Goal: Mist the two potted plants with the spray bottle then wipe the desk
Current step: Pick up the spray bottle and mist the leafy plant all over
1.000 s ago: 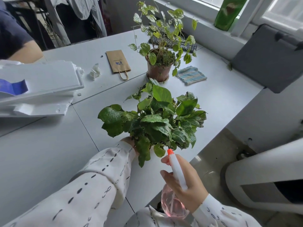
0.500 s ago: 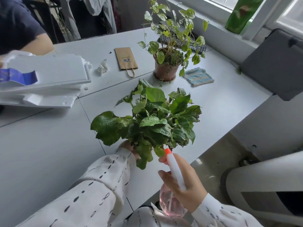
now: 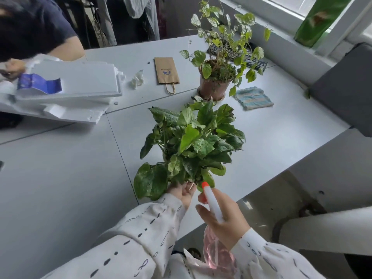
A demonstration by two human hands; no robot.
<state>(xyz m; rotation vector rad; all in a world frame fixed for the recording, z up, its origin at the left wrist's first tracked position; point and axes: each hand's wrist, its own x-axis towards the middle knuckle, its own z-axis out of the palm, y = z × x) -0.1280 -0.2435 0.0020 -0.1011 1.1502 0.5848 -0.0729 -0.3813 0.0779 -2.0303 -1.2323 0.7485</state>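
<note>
right hand (image 3: 223,218): fingers wrapped around the neck of the spray bottle (image 3: 216,234), pink body below the palm, orange nozzle aimed at the near plant (image 3: 191,146). left hand (image 3: 184,193): tucked under the foliage at the plant's base; fingers hidden by leaves, so its grip cannot be told. leaves carry pale flecks. the plant sits over the white desk (image 3: 60,188) near its front edge. farther back: second plant (image 3: 219,63) in a brown pot, striped cloth (image 3: 253,97) just beside it, paper bag (image 3: 167,71), crumpled tissue (image 3: 137,78).
</note>
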